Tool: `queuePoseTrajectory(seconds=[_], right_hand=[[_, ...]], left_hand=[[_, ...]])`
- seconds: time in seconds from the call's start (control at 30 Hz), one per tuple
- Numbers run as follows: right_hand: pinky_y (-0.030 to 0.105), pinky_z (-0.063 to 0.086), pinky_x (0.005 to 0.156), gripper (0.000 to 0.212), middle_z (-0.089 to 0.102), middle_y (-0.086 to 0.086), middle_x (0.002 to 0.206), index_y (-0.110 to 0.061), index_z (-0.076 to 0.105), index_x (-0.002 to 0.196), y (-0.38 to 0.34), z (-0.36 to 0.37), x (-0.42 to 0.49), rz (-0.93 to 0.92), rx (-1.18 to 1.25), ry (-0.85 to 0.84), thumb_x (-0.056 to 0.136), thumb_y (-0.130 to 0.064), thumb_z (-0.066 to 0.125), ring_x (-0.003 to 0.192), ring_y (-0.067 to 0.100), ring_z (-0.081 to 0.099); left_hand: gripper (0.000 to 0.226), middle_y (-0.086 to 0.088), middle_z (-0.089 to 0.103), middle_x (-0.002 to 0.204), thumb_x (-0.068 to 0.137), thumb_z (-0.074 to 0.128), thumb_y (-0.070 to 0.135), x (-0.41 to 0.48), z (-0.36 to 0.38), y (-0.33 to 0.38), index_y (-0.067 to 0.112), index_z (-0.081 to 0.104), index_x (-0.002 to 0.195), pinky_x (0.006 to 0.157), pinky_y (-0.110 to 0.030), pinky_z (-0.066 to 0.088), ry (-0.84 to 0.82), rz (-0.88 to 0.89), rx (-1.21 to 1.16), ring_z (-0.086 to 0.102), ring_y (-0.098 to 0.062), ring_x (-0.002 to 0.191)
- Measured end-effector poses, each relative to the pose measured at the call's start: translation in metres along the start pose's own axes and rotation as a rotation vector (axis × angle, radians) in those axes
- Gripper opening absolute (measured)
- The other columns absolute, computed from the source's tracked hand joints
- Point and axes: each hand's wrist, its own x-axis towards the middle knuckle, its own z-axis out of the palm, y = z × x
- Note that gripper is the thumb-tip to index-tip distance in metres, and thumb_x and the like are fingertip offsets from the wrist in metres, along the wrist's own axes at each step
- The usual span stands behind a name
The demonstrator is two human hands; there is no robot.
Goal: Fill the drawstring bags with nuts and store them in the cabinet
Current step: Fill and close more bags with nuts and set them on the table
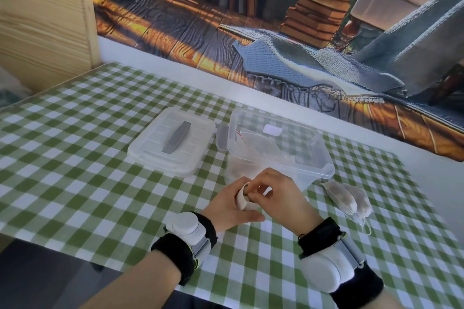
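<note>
My left hand [229,204] grips a small white drawstring bag [243,198] with its mouth turned toward my right hand [278,193]. The right fingers pinch a brown nut [249,197] at the bag's opening. Both hands hover just in front of a clear plastic box [319,155], whose contents show only dimly through its wall. Two filled white bags [347,197] lie side by side on the cloth to the right of my right hand, their strings trailing toward me.
The box's clear lid [150,155] with a grey handle lies to the left of the box. A green-and-white checked cloth [88,183] covers the table. A light wooden cabinet side [45,22] stands at the far left. A picture backdrop runs along the far edge.
</note>
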Motion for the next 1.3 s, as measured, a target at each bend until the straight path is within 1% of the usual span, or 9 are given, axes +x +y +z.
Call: queuePoseTrajectory(seconds=[0.13,0.2,0.3,0.47,0.57,0.67,0.97,1.1,1.3], right_hand=[[0.007,0.043,0.066,0.016,0.058,-0.018,0.080,-0.017,0.064,0.090,0.001,-0.011,0.002,0.067,0.028,0.069,0.087,-0.003,0.057,0.074,0.008,0.057],[0.007,0.042,0.067,0.021,0.056,-0.018,0.080,-0.014,0.065,0.099,0.006,-0.011,0.000,0.072,-0.046,0.041,0.088,-0.001,0.053,0.071,0.006,0.055],[0.008,0.041,0.067,0.027,0.054,-0.011,0.083,-0.024,0.064,0.105,0.010,-0.005,-0.004,0.052,-0.102,-0.040,0.088,-0.005,0.055,0.069,0.003,0.053],[0.007,0.041,0.070,0.027,0.059,-0.004,0.090,-0.023,0.064,0.092,0.012,-0.005,-0.006,0.059,-0.058,0.010,0.084,0.000,0.053,0.075,0.003,0.055],[0.009,0.043,0.071,0.023,0.058,-0.007,0.094,-0.026,0.058,0.088,0.009,-0.007,-0.009,0.090,-0.012,-0.016,0.085,-0.005,0.051,0.083,0.004,0.057],[0.010,0.045,0.068,0.006,0.057,-0.009,0.091,-0.023,0.060,0.088,0.011,-0.004,-0.008,0.089,-0.011,0.000,0.088,-0.017,0.058,0.076,0.003,0.057],[0.009,0.043,0.062,0.018,0.062,-0.011,0.082,-0.027,0.054,0.076,0.018,-0.001,-0.010,0.180,0.148,0.061,0.089,-0.015,0.058,0.075,0.010,0.059],[0.008,0.044,0.057,0.021,0.062,-0.011,0.074,-0.025,0.054,0.075,0.015,-0.002,-0.011,0.190,0.235,0.071,0.090,-0.010,0.057,0.063,0.000,0.058],[0.009,0.043,0.054,0.018,0.063,-0.002,0.066,-0.014,0.055,0.078,0.015,0.002,-0.015,0.173,0.413,0.071,0.091,-0.001,0.053,0.054,-0.002,0.058]], left_hand=[[0.042,0.000,0.060,0.089,0.065,0.084,0.018,0.000,0.001,-0.002,0.027,0.058,0.098,0.075,-0.021,0.048,0.019,-0.010,-0.013,0.057,-0.006,0.082],[0.040,0.004,0.060,0.088,0.065,0.083,0.019,0.001,0.001,-0.001,0.028,0.058,0.096,0.074,-0.019,0.047,0.009,-0.004,-0.008,0.057,-0.005,0.080],[0.038,0.003,0.057,0.085,0.066,0.083,0.019,0.001,0.000,-0.001,0.025,0.058,0.093,0.072,-0.019,0.046,-0.003,0.004,-0.020,0.055,-0.006,0.077],[0.042,-0.012,0.058,0.090,0.062,0.083,0.028,0.000,0.000,-0.003,0.025,0.057,0.095,0.074,-0.023,0.046,-0.009,0.034,-0.044,0.055,-0.011,0.080],[0.040,0.000,0.055,0.083,0.063,0.081,0.028,0.001,0.001,-0.003,0.025,0.056,0.094,0.069,-0.019,0.045,-0.008,0.041,-0.048,0.053,-0.009,0.076],[0.037,0.003,0.053,0.081,0.065,0.077,0.034,0.000,0.000,-0.003,0.021,0.055,0.093,0.067,-0.019,0.043,-0.028,0.069,-0.074,0.051,-0.009,0.073],[0.047,-0.008,0.055,0.086,0.073,0.066,0.047,-0.003,0.003,0.000,0.009,0.056,0.099,0.075,-0.026,0.042,-0.045,0.054,-0.135,0.052,-0.015,0.080],[0.044,-0.009,0.059,0.087,0.079,0.061,0.054,-0.001,0.003,-0.002,0.013,0.059,0.096,0.083,-0.038,0.042,-0.032,0.025,-0.207,0.055,-0.026,0.087],[0.026,0.000,0.060,0.079,0.072,0.058,0.040,-0.002,0.002,0.004,0.017,0.061,0.083,0.069,-0.020,0.045,-0.018,-0.036,-0.268,0.056,-0.015,0.078]])
